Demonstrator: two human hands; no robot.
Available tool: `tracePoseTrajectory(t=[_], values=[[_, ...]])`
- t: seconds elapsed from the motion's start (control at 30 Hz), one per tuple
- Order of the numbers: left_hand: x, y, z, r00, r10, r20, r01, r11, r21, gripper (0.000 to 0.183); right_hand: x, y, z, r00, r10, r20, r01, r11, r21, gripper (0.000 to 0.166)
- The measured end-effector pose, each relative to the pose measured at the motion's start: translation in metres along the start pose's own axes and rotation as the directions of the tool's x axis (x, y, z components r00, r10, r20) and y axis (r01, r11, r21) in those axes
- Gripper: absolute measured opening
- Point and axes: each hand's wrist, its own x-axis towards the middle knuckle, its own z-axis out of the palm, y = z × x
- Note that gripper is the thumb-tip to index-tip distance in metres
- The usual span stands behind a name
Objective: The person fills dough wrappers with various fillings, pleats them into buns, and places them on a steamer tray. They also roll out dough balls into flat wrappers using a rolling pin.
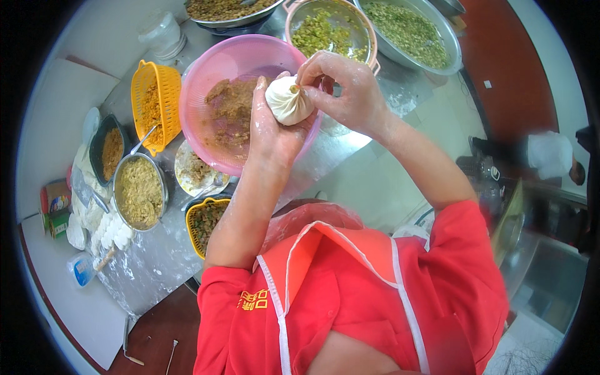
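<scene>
A white dough bun [286, 105] with twisted pleats rests in my left hand [277, 143], its palm and fingers cupped around it. At the top of the pleats a small opening shows a bit of yellowish filling. My right hand [349, 89] pinches the dough at that opening between thumb and forefinger. Both hands carry white flour. Beneath them stands a pink plastic basin [199, 126] with brown minced filling [232, 108] in it; my left hand and the bun hide part of its right side.
Around the basin on the metal table [157, 267] are a yellow basket [171, 103], a steel bowl of pale filling [140, 192], a plate [185, 180] and a pink colander [290, 23]. Dough pieces [112, 232] and a rolling pin [105, 259] lie left. Another person [548, 152] is at right.
</scene>
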Motion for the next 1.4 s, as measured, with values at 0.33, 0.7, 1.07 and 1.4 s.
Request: tracePoseTrajectory(t=[0.33,0.7,1.07,1.4], values=[[-0.005,-0.057,-0.019,0.995,-0.09,-0.032,0.092,0.994,0.056,0.038,-0.06,0.008,-0.02,0.921,0.326,-0.213,-0.257,0.92,0.294,0.009],[-0.001,-0.098,-0.03,0.986,-0.131,-0.107,0.141,0.986,0.093,0.039,-0.1,0.02,-0.041,0.989,-0.119,-0.085,0.09,0.954,-0.286,0.017],[0.01,-0.115,-0.033,0.953,-0.297,-0.064,0.303,0.948,0.098,0.036,-0.157,0.006,-0.055,0.927,0.317,-0.199,-0.3,0.948,0.109,0.019],[-0.057,-0.233,-0.074,0.588,-0.809,0.021,0.698,0.52,0.492,0.053,-0.308,-0.051,-0.076,0.846,0.5,-0.186,-0.533,0.79,-0.302,0.066]])
